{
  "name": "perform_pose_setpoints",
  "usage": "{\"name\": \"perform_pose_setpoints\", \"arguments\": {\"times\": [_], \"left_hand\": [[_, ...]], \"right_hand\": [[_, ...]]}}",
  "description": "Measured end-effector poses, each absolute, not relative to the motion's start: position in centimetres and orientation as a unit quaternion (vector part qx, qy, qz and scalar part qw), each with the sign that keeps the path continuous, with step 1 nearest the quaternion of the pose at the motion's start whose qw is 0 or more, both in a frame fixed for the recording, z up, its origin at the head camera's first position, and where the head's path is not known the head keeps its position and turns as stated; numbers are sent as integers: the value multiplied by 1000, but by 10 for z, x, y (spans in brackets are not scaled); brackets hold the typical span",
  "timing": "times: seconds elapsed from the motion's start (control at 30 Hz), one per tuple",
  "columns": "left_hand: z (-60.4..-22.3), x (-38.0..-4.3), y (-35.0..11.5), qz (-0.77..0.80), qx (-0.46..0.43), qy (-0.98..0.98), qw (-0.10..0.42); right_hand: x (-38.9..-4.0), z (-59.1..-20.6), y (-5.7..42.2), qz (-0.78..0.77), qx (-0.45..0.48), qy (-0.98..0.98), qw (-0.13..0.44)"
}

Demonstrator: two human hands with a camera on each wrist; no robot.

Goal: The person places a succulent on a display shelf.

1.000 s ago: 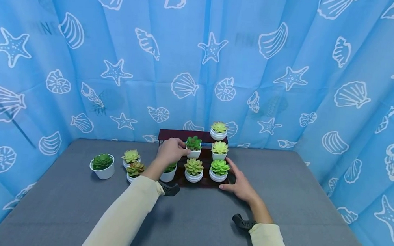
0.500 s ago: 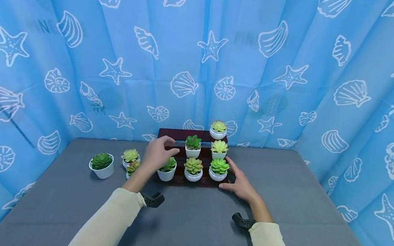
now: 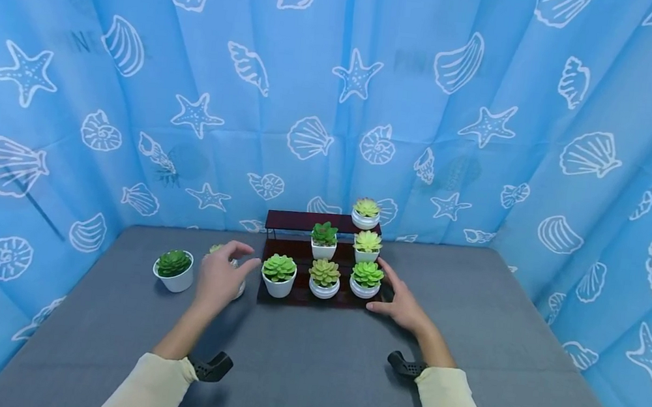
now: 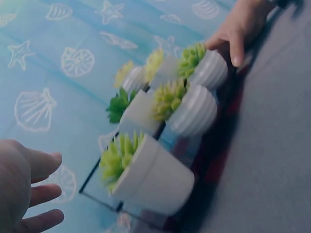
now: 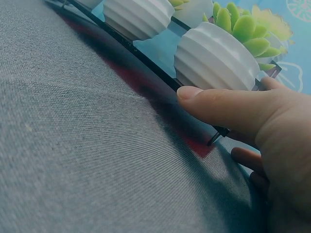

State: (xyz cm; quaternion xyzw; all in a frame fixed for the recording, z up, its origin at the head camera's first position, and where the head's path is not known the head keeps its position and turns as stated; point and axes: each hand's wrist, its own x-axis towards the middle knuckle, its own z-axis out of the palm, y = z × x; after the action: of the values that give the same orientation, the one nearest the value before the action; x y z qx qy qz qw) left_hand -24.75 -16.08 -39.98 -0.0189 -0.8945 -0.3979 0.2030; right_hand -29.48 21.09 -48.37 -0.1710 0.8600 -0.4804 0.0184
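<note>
A dark red, three-tier display rack [image 3: 295, 221] holds several small potted succulents. My right hand [image 3: 401, 306] holds its right end, the thumb at the lower tier's front edge beside a ribbed white pot [image 5: 214, 58]. My left hand [image 3: 223, 277] is off the rack to the left, fingers loosely bent and nothing in them. It partly hides pale succulents behind it. Nearest to it on the rack is a bright green succulent in a tapered white pot [image 3: 278, 286] at the lower tier's left end. A dark green succulent in a squarish pot [image 3: 323, 250] stands on the middle tier.
Farther left on the grey cloth-covered table [image 3: 310, 372], a dark green succulent in a round white pot [image 3: 179, 281] stands alone. A blue shell-print curtain [image 3: 235, 168] hangs right behind the rack and along both sides.
My left hand has let go of the dark green succulent's squarish pot on the middle tier and moved left and toward me, off the rack. My right hand has stayed at the rack's end.
</note>
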Motion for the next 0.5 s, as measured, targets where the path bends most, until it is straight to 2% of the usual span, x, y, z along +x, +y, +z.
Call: {"name": "perform_pose_setpoints", "arguments": {"times": [0.5], "left_hand": [[-438,-220,-205,-374,25,-899,228]], "right_hand": [[-297,-485,211,-479,-175,860,15]]}}
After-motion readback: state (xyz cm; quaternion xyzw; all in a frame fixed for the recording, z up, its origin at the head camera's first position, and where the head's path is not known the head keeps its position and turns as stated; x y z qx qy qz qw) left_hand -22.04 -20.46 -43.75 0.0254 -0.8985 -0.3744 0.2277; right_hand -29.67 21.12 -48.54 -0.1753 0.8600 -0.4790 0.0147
